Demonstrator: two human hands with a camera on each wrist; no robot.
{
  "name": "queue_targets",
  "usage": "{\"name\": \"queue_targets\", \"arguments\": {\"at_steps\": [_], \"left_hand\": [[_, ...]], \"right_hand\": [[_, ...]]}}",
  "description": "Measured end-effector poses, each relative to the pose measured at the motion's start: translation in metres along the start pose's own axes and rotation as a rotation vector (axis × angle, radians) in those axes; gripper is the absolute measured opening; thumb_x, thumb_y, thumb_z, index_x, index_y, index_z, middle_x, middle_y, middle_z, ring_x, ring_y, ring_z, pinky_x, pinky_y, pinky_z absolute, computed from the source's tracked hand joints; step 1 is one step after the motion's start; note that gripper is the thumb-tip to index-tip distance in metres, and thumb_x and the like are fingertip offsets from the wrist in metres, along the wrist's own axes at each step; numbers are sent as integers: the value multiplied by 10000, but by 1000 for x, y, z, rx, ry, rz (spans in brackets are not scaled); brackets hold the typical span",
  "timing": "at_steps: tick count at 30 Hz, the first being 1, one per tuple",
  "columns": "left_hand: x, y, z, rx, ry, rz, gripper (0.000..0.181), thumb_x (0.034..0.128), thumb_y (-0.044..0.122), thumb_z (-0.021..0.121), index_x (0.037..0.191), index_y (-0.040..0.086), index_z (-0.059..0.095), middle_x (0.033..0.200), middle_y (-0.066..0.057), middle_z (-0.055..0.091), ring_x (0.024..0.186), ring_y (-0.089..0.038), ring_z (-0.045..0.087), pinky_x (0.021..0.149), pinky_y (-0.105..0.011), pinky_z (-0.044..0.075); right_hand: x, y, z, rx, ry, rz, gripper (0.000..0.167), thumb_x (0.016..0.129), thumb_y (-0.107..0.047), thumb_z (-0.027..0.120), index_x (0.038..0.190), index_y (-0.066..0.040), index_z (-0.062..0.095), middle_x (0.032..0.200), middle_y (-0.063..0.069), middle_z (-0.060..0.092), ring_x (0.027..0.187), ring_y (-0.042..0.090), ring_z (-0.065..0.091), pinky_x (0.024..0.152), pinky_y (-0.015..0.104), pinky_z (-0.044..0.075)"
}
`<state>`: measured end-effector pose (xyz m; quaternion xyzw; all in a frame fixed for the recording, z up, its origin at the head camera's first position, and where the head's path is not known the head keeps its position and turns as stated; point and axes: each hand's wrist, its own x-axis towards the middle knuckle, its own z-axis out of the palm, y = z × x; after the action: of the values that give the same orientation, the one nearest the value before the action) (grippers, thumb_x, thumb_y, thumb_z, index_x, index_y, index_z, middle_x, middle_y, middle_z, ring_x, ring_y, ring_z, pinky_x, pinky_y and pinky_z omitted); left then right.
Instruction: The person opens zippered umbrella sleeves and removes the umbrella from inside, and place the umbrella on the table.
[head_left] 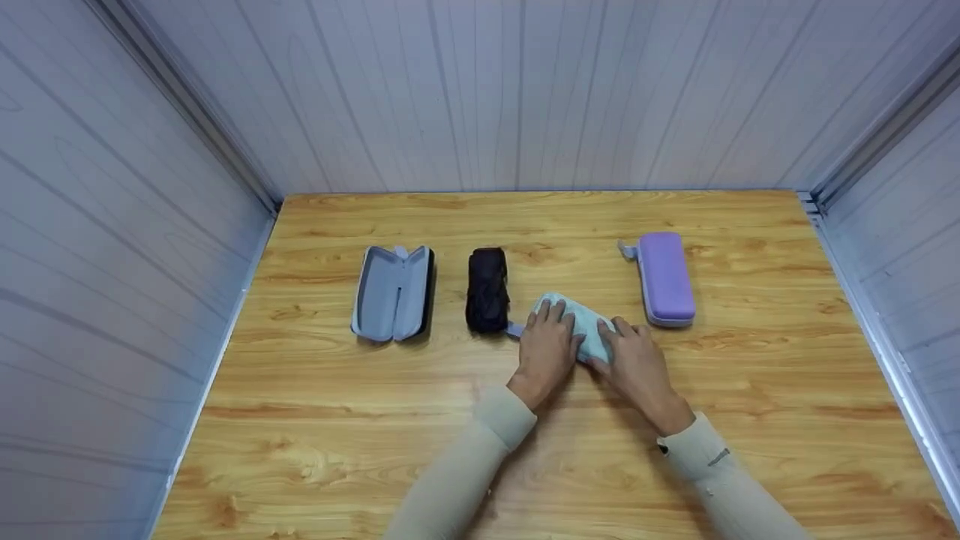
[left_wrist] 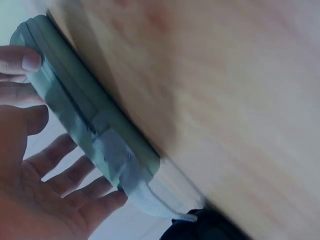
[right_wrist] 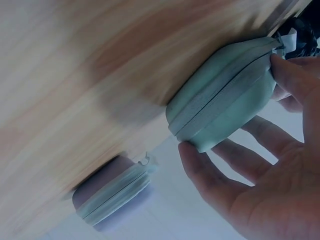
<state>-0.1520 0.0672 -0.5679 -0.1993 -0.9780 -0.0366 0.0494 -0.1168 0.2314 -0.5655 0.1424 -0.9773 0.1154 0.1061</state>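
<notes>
A mint-green zip case point(head_left: 592, 337) with a grey zip band and a fabric tab lies on the wooden table, its zip line closed where visible. My left hand point(head_left: 547, 345) holds its left part, fingers over the top. At the right end, my right hand point(head_left: 637, 364) grips the case with spread fingers and thumb. The left wrist view shows the case's grey tab point(left_wrist: 145, 197) hanging towards a black bundle. In the right wrist view the green case point(right_wrist: 220, 95) sits between thumb and fingers. The palm-covered part of its top is hidden.
A black folded fabric bundle point(head_left: 487, 291) lies just left of the green case. Further left, a zip case with grey lining point(head_left: 384, 292) lies spread wide. A purple zip case point(head_left: 666, 277) lies at the right. Pale panel walls point(head_left: 517, 97) border the table.
</notes>
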Motion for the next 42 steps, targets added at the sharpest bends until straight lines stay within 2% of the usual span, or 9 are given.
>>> {"name": "queue_targets", "arguments": {"at_steps": [4, 7, 12, 15, 20, 23, 27, 37, 42], "left_hand": [[-1, 1, 3, -28, 29, 2, 404, 1073, 418, 601, 1370, 156, 684, 1551, -57, 566, 1464, -289, 503, 1163, -434, 456], [-2, -1, 2, -58, 16, 17, 387, 1082, 378, 598, 1389, 152, 668, 1575, -63, 545, 1486, -292, 478, 1186, -445, 431], [3, -6, 0, -131, -58, 47, 391, 1108, 315, 559, 1462, 164, 631, 1626, -57, 489, 1535, -295, 407, 1225, -457, 379], [6, -9, 0, -159, -94, 70, 401, 1123, 282, 524, 1503, 185, 608, 1647, -57, 462, 1553, -296, 376, 1231, -459, 370], [10, -14, 0, -136, -134, 123, 437, 1139, 273, 470, 1564, 210, 549, 1680, -57, 410, 1574, -289, 335, 1242, -442, 353], [10, -17, -1, -126, -158, 146, 466, 1143, 327, 452, 1589, 207, 513, 1700, -59, 372, 1586, -287, 307, 1254, -434, 332], [11, -20, -3, -143, -186, 156, 489, 1138, 367, 459, 1600, 209, 495, 1715, -55, 340, 1594, -284, 284, 1262, -433, 315], [15, -24, -6, -255, -217, 166, 452, 1134, 270, 498, 1577, 184, 528, 1724, -43, 321, 1609, -267, 245, 1243, -422, 349], [15, -24, -6, -304, -214, 164, 433, 1134, 229, 495, 1559, 170, 551, 1717, -39, 337, 1608, -258, 248, 1228, -399, 373]], "right_hand": [[-2, -5, 0, -13, -2, 22, 626, 860, -330, 889, 1318, 56, 707, 1224, 274, 654, 973, 494, 626, 769, 572, 593], [-4, -8, -1, -26, -8, 18, 644, 870, -334, 878, 1330, 75, 689, 1229, 294, 646, 975, 496, 627, 779, 569, 592], [-8, -14, -2, -40, -14, -6, 635, 878, -279, 865, 1334, 113, 660, 1212, 340, 626, 970, 503, 616, 798, 556, 588], [-8, -19, -3, -21, -38, 9, 633, 879, -241, 857, 1342, 132, 640, 1211, 359, 615, 980, 510, 605, 790, 557, 589], [-9, -25, -7, 20, -93, 46, 649, 887, -200, 840, 1371, 156, 596, 1244, 385, 584, 1015, 524, 588, 790, 570, 586], [-10, -28, -8, 29, -92, 42, 639, 885, -177, 833, 1366, 166, 590, 1240, 387, 575, 1001, 521, 582, 789, 569, 581], [-13, -32, -6, 21, -67, 21, 628, 869, -158, 838, 1348, 170, 599, 1207, 370, 576, 962, 494, 574, 801, 558, 558], [-15, -44, 1, -96, 41, -10, 621, 844, -206, 868, 1274, 181, 642, 1130, 352, 615, 957, 449, 606, 804, 518, 537], [-17, -50, 4, -119, 98, 3, 610, 837, -216, 878, 1245, 180, 658, 1072, 337, 621, 889, 421, 606, 727, 480, 559]]}}
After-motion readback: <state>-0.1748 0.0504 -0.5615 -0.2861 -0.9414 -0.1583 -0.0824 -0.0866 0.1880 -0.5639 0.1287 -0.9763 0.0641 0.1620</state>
